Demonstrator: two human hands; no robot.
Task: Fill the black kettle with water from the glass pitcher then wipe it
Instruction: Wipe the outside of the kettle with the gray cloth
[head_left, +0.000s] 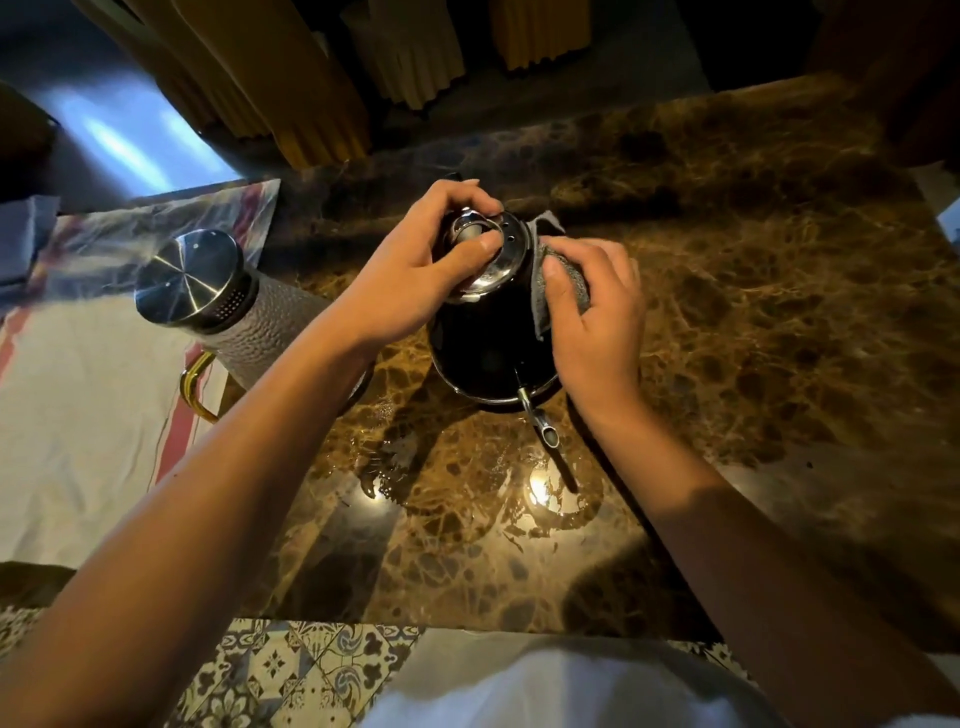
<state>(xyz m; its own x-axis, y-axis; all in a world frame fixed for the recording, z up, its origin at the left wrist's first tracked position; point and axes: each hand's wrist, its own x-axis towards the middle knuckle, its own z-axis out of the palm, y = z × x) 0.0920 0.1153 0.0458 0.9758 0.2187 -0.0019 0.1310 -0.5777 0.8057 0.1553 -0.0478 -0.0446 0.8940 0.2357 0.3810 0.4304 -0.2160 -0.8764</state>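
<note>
The black kettle (488, 338) stood upright on the brown marble bench (753, 312), its thin metal spout (537, 415) pointing toward the person. The left hand (410, 275) had its grip curled around the shiny steel lid (483, 260), and the right hand (597, 312) pressed a grey cloth (550, 270) to the kettle's side, fingers curled on it — the handle was mostly hidden. The glass pitcher (244, 322), dimpled and steel-capped, stood to the left, its base hidden by the arm.

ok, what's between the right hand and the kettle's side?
In the head view, a grey cloth lies between the right hand and the black kettle; the hand presses it against the kettle's upper side. The left hand holds the lid.
</note>
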